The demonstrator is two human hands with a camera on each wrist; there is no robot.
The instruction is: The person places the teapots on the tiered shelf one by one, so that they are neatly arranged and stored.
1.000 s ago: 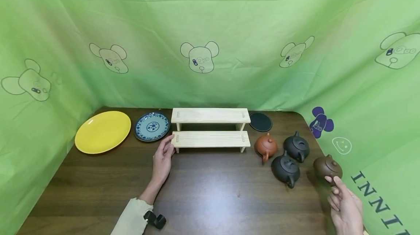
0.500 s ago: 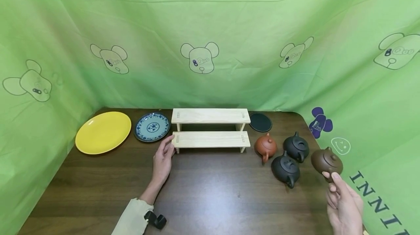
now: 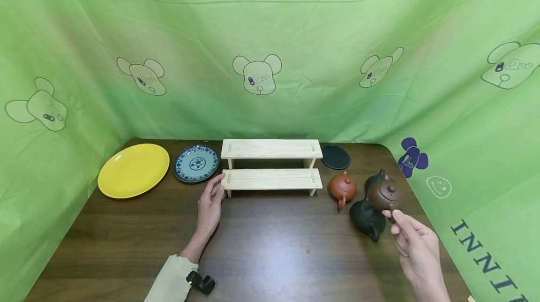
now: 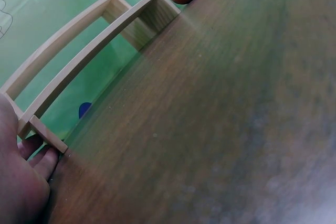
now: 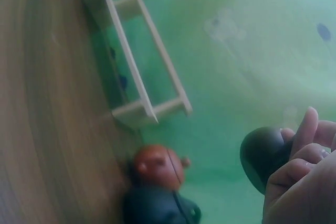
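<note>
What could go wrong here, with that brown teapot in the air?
The brown teapot might knock the black teapots, which it overlaps in the head view. Pinched at one side by the right hand, it could twist, and its lid slide off. The left hand, at the front wooden shelf, might nudge it.

Left hand: fingers at the left end of the lower shelf, which runs rightward from them; upper shelf behind it. Left of and beyond these fingers, the nearer plate; farther left, the outer plate. Right hand: held teapot just beyond the fingertips, raised over the table. Behind this pot, partly covered by it, the rear teapot; just left of the fingers, the front teapot; farther left and beyond, the shelf-side teapot. Beyond these, a mat, beside the upper shelf's right end. Curtain behind all and along both sides.
</note>
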